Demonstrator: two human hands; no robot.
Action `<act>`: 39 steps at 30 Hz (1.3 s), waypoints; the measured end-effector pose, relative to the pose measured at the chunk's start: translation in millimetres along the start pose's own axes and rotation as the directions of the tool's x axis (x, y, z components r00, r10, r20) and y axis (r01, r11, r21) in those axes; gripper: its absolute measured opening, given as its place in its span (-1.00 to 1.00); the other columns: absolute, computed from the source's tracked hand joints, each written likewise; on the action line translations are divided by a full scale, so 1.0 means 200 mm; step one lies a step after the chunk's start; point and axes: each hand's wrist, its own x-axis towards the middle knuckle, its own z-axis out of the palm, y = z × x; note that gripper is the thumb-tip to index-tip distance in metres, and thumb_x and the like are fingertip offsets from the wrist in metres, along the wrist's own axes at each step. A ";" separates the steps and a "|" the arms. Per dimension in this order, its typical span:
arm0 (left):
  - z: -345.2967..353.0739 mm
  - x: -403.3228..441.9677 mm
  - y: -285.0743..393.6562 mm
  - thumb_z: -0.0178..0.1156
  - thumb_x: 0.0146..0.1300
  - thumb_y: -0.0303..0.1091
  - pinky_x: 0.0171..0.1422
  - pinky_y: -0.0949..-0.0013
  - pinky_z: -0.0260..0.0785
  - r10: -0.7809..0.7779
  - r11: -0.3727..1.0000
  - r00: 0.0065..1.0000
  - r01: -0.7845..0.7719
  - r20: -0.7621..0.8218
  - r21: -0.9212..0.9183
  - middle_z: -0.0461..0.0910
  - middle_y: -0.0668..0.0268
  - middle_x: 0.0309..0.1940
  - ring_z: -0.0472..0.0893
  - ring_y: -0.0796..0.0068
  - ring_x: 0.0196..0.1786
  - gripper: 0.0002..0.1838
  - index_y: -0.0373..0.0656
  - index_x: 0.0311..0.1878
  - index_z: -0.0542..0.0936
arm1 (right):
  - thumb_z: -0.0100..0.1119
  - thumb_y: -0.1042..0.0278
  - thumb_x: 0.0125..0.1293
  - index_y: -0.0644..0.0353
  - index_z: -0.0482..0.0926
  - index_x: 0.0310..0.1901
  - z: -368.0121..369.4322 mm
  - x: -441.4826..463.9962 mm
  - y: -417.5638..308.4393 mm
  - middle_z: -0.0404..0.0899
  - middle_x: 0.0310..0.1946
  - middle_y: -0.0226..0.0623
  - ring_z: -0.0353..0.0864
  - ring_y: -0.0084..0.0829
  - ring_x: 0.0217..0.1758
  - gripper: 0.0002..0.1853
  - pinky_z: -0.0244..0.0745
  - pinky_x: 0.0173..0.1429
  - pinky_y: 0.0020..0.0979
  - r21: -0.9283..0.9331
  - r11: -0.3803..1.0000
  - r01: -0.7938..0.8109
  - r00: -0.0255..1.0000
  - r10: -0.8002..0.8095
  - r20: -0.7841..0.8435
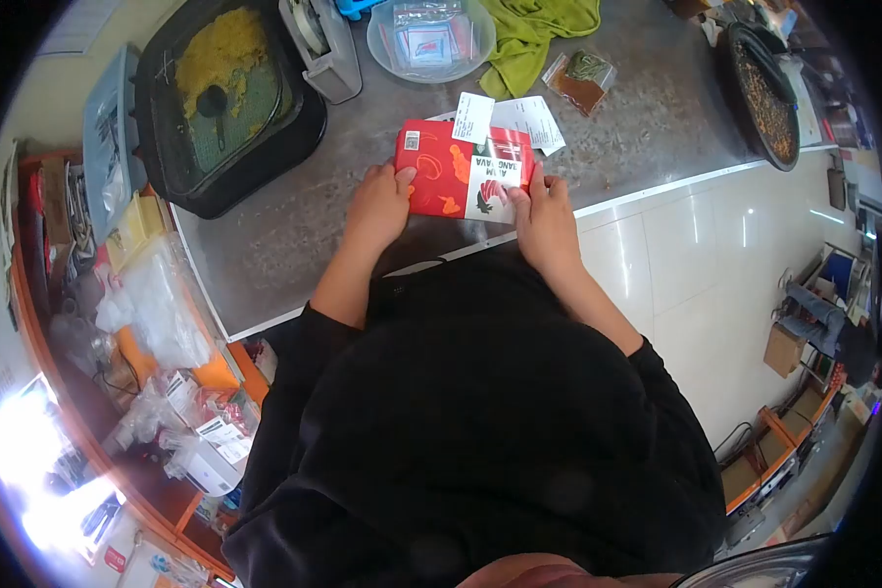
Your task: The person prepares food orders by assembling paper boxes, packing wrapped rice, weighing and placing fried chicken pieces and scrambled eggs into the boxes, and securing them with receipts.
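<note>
Head view: my left hand point(379, 206) and right hand point(547, 218) are apart, each clamped on one end of a red box point(446, 176), thumbs on its top face. I hold it at the near edge of the dark table point(637, 127), close to my body. White paper slips point(526, 122) lie at its far side. Beyond them are a small clear packet point(580, 82), a green cloth point(536, 37) and a clear bowl point(430, 37); a black pan point(227, 103) sits to the left.
</note>
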 end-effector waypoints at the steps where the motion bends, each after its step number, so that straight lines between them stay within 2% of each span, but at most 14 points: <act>1: 0.00 0.03 -0.04 -0.07 0.41 -0.12 0.19 0.15 0.32 -0.043 0.998 0.993 0.047 0.110 -0.036 0.48 -0.04 0.05 0.50 -0.04 0.09 -0.51 -0.34 0.19 0.40 | 0.04 0.03 0.36 0.36 0.31 0.25 0.00 0.04 0.03 0.42 0.02 0.21 0.46 0.15 0.06 -0.40 0.37 0.13 -0.04 0.046 0.996 -0.074 0.993 0.069 0.099; 3: 0.07 0.08 -0.13 -0.05 0.41 -0.15 0.22 0.21 0.31 0.009 0.904 0.988 0.059 0.157 -0.423 0.48 -0.03 0.10 0.50 0.06 0.14 -0.51 -0.35 0.22 0.37 | 0.03 0.05 0.37 0.41 0.31 0.22 0.00 0.11 0.07 0.43 0.03 0.28 0.46 0.17 0.08 -0.41 0.37 0.16 -0.08 0.116 0.967 -0.228 0.935 0.185 0.303; 4: 0.10 0.09 -0.18 -0.04 0.41 -0.16 0.23 0.25 0.30 0.040 0.801 0.984 0.072 0.173 -0.594 0.48 -0.02 0.12 0.50 0.11 0.16 -0.51 -0.35 0.24 0.35 | 0.03 0.07 0.37 0.44 0.30 0.20 0.00 0.12 0.06 0.43 0.03 0.29 0.47 0.15 0.09 -0.42 0.38 0.16 -0.10 0.170 0.955 -0.243 0.934 0.183 0.307; 7: 0.06 0.06 -0.12 0.02 0.40 -0.22 0.26 0.31 0.28 -0.007 0.714 0.982 0.138 0.189 -0.686 0.47 0.00 0.15 0.48 0.25 0.18 -0.49 -0.35 0.29 0.28 | 0.06 0.12 0.37 0.50 0.27 0.17 0.00 0.11 0.05 0.44 0.03 0.31 0.49 0.12 0.10 -0.43 0.38 0.18 -0.14 0.322 0.909 -0.263 0.942 0.171 0.287; 9: 0.05 0.05 -0.12 0.05 0.39 -0.27 0.26 0.32 0.29 -0.014 0.739 0.987 0.116 0.157 -0.664 0.45 0.01 0.15 0.49 0.29 0.17 -0.48 -0.35 0.30 0.25 | 0.10 0.14 0.35 0.50 0.21 0.16 0.05 0.11 0.09 0.44 0.02 0.29 0.50 0.10 0.10 -0.42 0.38 0.17 -0.15 0.417 0.878 -0.237 0.963 0.157 0.217; 12: 0.02 -0.04 -0.07 0.08 0.37 -0.30 0.24 0.31 0.31 -0.034 0.725 0.999 0.053 0.041 -0.687 0.44 -0.01 0.16 0.50 0.31 0.15 -0.47 -0.37 0.30 0.23 | 0.17 0.22 0.32 0.49 0.13 0.18 0.03 0.06 0.08 0.44 0.03 0.25 0.52 0.03 0.09 -0.39 0.39 0.17 -0.18 0.430 0.893 -0.132 0.991 0.114 0.068; 16: -0.03 -0.10 -0.02 0.11 0.36 -0.29 0.22 0.31 0.33 0.012 0.692 0.998 -0.052 -0.061 -0.720 0.47 0.01 0.13 0.50 0.31 0.12 -0.46 -0.37 0.30 0.24 | 0.19 0.30 0.31 0.46 0.09 0.20 -0.07 0.03 -0.02 0.42 0.04 0.21 0.52 -0.08 0.09 -0.39 0.42 0.15 -0.23 0.608 0.761 -0.226 0.973 0.151 0.173; 18: -0.02 -0.11 -0.04 0.12 0.35 -0.29 0.21 0.30 0.34 0.020 0.757 0.997 -0.063 -0.074 -0.650 0.48 0.03 0.10 0.51 0.29 0.11 -0.47 -0.33 0.29 0.28 | 0.18 0.33 0.31 0.46 0.12 0.20 -0.10 0.03 -0.06 0.42 0.06 0.18 0.51 -0.14 0.11 -0.41 0.42 0.15 -0.26 0.667 0.690 -0.282 0.959 0.179 0.220; 21: -0.02 -0.09 -0.06 0.12 0.34 -0.28 0.20 0.29 0.34 0.032 0.808 0.996 -0.073 -0.080 -0.584 0.50 0.06 0.08 0.53 0.26 0.09 -0.51 -0.29 0.27 0.35 | 0.17 0.33 0.33 0.47 0.15 0.19 -0.07 0.03 0.01 0.42 0.07 0.16 0.50 -0.13 0.12 -0.44 0.41 0.17 -0.26 0.549 0.822 -0.152 0.986 0.091 0.137; 30: -0.02 -0.08 -0.07 0.11 0.34 -0.24 0.21 0.30 0.30 0.036 0.818 0.999 -0.045 -0.027 -0.573 0.52 0.04 0.02 0.53 0.21 0.09 -0.54 -0.28 0.23 0.41 | 0.16 0.29 0.34 0.48 0.18 0.20 -0.04 0.03 0.03 0.42 0.09 0.14 0.48 -0.13 0.16 -0.43 0.40 0.19 -0.25 0.553 0.822 -0.140 0.988 0.079 0.133; 36: -0.02 -0.08 -0.07 0.10 0.35 -0.24 0.23 0.30 0.28 0.035 0.802 0.999 -0.048 -0.034 -0.596 0.52 0.05 0.01 0.52 0.21 0.10 -0.56 -0.27 0.22 0.43 | 0.13 0.34 0.36 0.47 0.19 0.18 -0.08 0.03 -0.03 0.45 0.05 0.08 0.59 -0.32 -0.13 -0.49 0.54 -0.16 -0.40 0.614 0.768 -0.182 0.981 0.100 0.166; 39: -0.01 -0.07 -0.09 0.10 0.35 -0.24 0.22 0.30 0.28 0.037 0.795 0.999 -0.043 -0.022 -0.605 0.52 0.06 0.00 0.52 0.22 0.10 -0.56 -0.27 0.21 0.44 | 0.12 0.36 0.36 0.47 0.19 0.17 -0.07 0.03 -0.02 0.46 0.03 0.06 0.59 -0.41 -0.25 -0.51 0.53 -0.28 -0.45 0.603 0.784 -0.147 0.988 0.085 0.130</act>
